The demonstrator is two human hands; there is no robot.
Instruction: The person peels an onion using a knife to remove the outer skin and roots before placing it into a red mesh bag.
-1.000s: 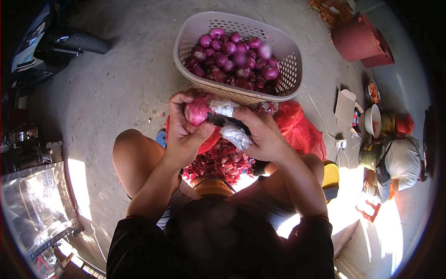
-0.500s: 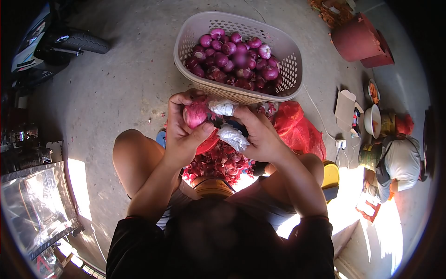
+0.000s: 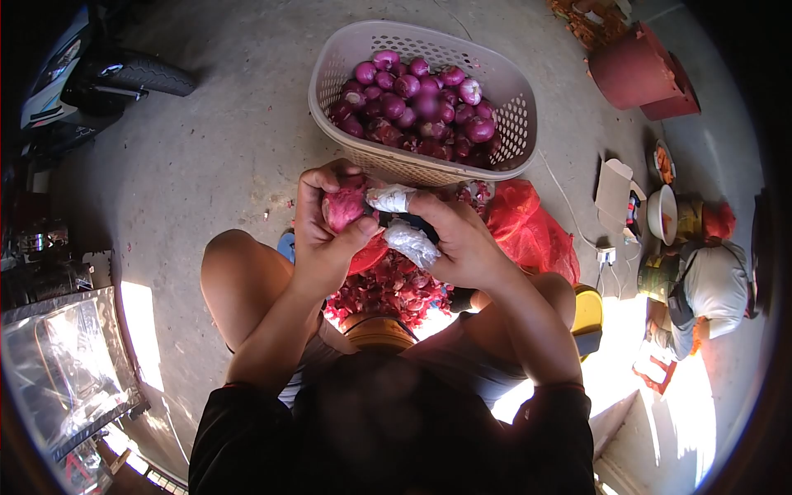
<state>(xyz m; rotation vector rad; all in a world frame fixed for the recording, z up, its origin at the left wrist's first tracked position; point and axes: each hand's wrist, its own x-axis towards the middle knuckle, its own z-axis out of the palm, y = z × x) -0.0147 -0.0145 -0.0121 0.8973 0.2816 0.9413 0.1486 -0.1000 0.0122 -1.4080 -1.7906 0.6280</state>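
A red onion (image 3: 344, 206) sits between the thumb and fingers of my left hand (image 3: 320, 235). Close on its right is my right hand (image 3: 454, 235), with white wrapping on its thumb and index finger; those fingertips are near the onion's right side. Something dark shows between the wrapped fingers, too unclear to name. Below both hands lies a heap of red onion skins (image 3: 396, 289). Beyond them stands a perforated basket (image 3: 330, 124) with several peeled purple onions (image 3: 406, 86) in it.
A red mesh bag (image 3: 532, 231) lies right of my right hand. Further right are an open cardboard box (image 3: 614, 194), a white bowl (image 3: 661, 214) and a bent-over person (image 3: 714, 289). Red tubs (image 3: 635, 70) stand at the upper right, a motorcycle wheel (image 3: 148, 73) at the upper left.
The onion has turned slightly in my left hand. My right hand's wrapped fingers have shifted a little to the left. The basket and the heap of skins look the same.
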